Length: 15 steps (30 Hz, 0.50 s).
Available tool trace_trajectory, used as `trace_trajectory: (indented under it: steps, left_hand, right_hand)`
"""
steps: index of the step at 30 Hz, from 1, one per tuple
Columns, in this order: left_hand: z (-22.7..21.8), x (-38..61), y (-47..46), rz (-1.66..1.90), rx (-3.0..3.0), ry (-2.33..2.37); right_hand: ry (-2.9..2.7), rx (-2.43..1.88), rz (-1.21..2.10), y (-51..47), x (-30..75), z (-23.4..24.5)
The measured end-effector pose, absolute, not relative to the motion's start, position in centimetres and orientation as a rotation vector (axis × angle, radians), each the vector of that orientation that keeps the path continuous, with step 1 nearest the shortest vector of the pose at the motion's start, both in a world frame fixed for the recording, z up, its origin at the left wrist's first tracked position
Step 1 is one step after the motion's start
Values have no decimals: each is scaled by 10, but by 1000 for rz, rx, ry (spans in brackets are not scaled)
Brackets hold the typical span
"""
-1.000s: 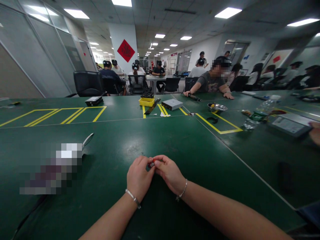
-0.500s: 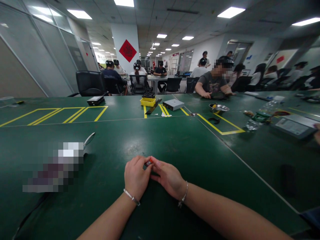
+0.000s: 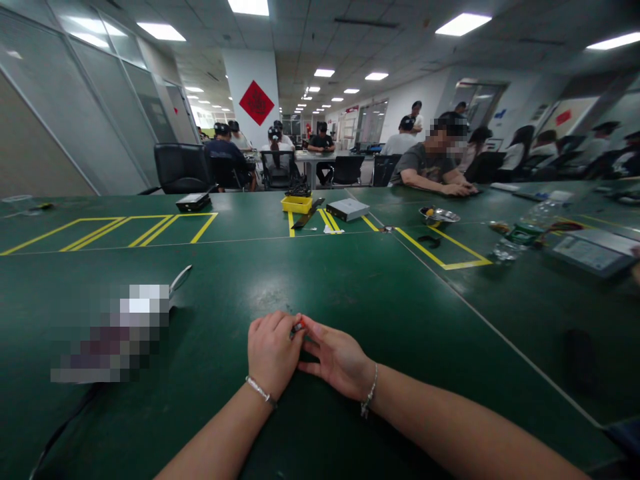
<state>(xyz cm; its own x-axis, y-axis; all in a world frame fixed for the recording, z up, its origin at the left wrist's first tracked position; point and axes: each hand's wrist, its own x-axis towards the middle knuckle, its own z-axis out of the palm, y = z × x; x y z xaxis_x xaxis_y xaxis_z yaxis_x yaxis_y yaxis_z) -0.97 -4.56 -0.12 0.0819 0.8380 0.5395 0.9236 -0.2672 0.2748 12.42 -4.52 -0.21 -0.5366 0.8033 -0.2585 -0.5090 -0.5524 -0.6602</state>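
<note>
My left hand is closed, with its fingers curled around a small object with an orange-red end. Its kind cannot be made out, since the fingers hide most of it. From the other side, my right hand pinches the orange-red end between thumb and index finger, while its other fingers are loosely bent below. Both hands meet just over the green tabletop, fingertips close together. Each wrist wears a silver bracelet.
At left lies a blurred-out item with a black strap. Farther off are a yellow bin, a grey box-shaped device, a metal bowl, a plastic bottle and yellow tape outlines. A person sits across the table.
My right hand's lower fingers have spread a little apart, and the small object has turned slightly between the hands. Across the table, the seated person's arms have shifted to the right.
</note>
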Motion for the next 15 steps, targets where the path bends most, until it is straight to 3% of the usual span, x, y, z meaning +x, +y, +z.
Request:
trace_trajectory:
  steps: [11,15]
  left_hand:
    - [1,0,-50,-928,-2302,-1769]
    - [-6,-4,-46,-858,-2318,-1858]
  right_hand:
    - [-1007,-1071,1594,-13,137,3]
    - [-1253,-1409,962,31,213,19]
